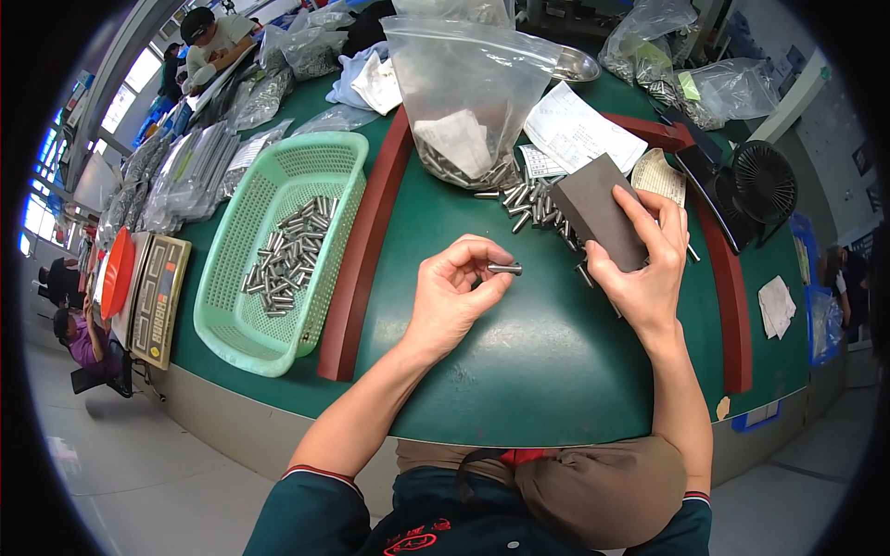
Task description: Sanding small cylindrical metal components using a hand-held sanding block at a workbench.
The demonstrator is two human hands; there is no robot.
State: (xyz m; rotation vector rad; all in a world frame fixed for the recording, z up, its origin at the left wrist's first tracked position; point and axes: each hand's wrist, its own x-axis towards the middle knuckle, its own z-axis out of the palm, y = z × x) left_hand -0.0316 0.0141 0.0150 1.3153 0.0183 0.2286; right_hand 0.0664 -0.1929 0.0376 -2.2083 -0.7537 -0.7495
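Person's left grip (452, 295) pinches one small metal pin (504, 269); right grip (647, 264) clasps a dark rectangular block (598, 206) near loose pins (530, 197) on green worktop (528, 371).

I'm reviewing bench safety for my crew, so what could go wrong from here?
The left hand pinches a small metal pin, which might slip and roll across the green table. The right hand grips a dark block beside loose pins; dropped, it could scatter them. The block also hides some of that area from this view, so pins there might be overlooked.
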